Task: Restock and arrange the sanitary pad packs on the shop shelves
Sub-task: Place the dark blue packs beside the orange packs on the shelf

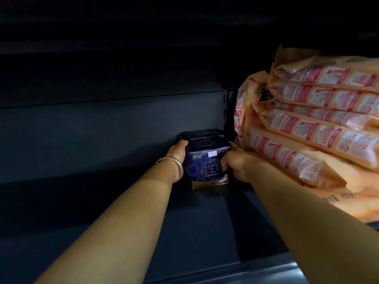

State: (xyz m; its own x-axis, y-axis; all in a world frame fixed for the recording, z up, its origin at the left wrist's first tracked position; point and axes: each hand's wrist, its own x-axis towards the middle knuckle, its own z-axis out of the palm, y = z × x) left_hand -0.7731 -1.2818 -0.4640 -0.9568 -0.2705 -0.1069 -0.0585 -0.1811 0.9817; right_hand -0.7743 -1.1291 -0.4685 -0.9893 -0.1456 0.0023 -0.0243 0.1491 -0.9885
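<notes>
Rightward, orange packs point(320, 128) crowd both hands' purple pack point(207, 160).

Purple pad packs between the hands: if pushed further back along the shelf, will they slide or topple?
The purple pad packs look soft and light, likely sliding easily on the smooth shelf. Held between left hand and right hand, they probably won't tip, though glossy wrap may slip.

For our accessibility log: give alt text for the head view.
Both hands, left hand and right hand, grip dark purple pad packs deep on a dim shelf. Stacked orange-pink packs lie to their right.
</notes>
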